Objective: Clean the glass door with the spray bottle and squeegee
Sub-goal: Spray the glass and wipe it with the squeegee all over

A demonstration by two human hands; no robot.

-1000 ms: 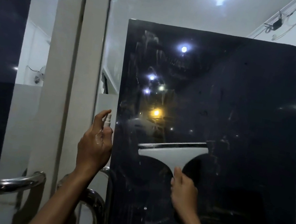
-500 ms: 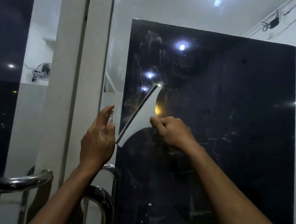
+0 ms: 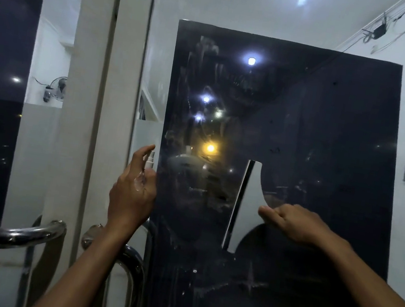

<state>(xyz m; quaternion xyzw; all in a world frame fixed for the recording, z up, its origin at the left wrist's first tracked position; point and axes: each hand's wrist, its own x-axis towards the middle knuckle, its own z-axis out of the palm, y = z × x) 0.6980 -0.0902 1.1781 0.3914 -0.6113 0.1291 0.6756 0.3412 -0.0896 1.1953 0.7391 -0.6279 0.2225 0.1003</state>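
Glass door (image 3: 330, 135): streaked, wiping step in hand. Right hand (image 3: 291, 223) grips squeegee (image 3: 244, 207), blade upright on the pane, right of centre. Left hand (image 3: 135, 193) clasps spray bottle (image 3: 149, 161) at left edge. Next: likely a steady sideways pull, blade kept flush.

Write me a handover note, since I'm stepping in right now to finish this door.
Left hand holds the small spray bottle upright at the left edge of the glass door.
Right hand grips the squeegee, blade vertical against the dark glass.
Done: cannot tell which areas are wiped.
Left: smears show on the upper left and droplets along the bottom; wipe those.
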